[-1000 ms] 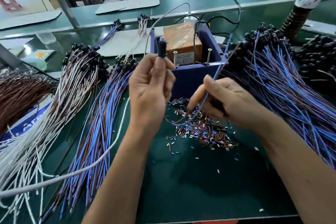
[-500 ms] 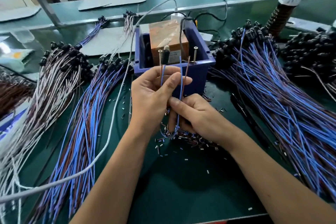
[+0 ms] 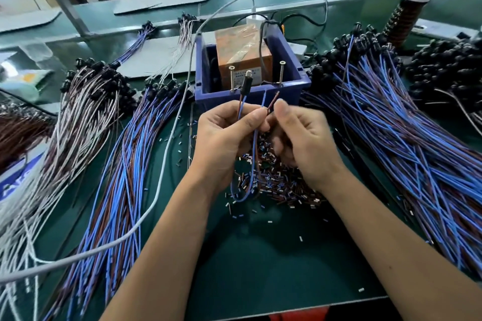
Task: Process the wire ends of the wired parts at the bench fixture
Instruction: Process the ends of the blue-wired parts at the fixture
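**One part in hand, big piles either side**

Green matting covers the desk (image 3: pixel 260 255) in front of me, and right at its middle sits the blue bench fixture (image 3: pixel 250 88), a box with two upright screws on its near edge and a taped brown block inside.

I've got one wired part (image 3: pixel 245 86) up at that near edge now, its black head just by the left screw. My left hand (image 3: pixel 224 135) pinches its blue and brown leads between thumb and fingers. My right hand (image 3: pixel 300 138) is curled, thumb and forefinger nipping the two free wire ends (image 3: pixel 270 101), which stick up just short of the fixture's rim. The rest of the lead hangs in a loop (image 3: pixel 245 190) below my hands.

How far along? Under my wrists lies a heap of cut insulation bits (image 3: pixel 276 180), blue and brown, so I judge plenty of ends are stripped already. To my left a bundle of blue and brown parts (image 3: pixel 125 164) lies fanned out, with a whitish bundle (image 3: pixel 65 138) beyond it; to my right a bigger bundle (image 3: pixel 417 138) spreads wide. Which pile is finished I cannot tell from here. This piece's ends are not yet in the fixture, and judging by the piles, a lot remains.
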`<state>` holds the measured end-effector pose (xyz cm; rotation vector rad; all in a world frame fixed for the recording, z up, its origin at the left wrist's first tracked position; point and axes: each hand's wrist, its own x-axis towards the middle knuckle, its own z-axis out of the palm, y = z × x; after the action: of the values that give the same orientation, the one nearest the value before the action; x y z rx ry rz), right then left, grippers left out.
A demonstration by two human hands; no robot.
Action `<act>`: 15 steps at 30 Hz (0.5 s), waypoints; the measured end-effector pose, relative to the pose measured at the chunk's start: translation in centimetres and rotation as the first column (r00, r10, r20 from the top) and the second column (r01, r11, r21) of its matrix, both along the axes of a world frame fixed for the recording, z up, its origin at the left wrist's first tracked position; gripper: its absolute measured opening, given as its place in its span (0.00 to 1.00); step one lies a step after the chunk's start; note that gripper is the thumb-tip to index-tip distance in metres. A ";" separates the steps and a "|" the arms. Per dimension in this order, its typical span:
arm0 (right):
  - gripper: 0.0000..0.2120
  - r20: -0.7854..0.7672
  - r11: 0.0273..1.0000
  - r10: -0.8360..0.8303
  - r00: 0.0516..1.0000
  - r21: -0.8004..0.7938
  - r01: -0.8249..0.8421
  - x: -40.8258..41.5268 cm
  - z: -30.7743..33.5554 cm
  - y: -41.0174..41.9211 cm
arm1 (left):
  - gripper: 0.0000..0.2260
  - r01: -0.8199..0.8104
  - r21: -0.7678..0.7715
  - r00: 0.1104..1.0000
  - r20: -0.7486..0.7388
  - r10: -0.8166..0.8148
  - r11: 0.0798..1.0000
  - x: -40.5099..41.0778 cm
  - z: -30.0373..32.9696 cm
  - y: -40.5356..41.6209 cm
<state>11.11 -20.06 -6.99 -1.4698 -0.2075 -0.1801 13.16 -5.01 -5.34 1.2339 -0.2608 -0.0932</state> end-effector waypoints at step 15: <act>0.07 0.016 0.969 -0.156 0.988 0.195 0.150 -0.2 1.3 -0.6 | 0.05 0.078 0.155 0.996 0.028 -0.083 0.985 0.2 -0.5 -0.1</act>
<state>10.91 -20.65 -5.70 -1.2901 -0.0981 -0.3396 13.40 -5.12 -5.85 1.3789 -0.3386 -0.1647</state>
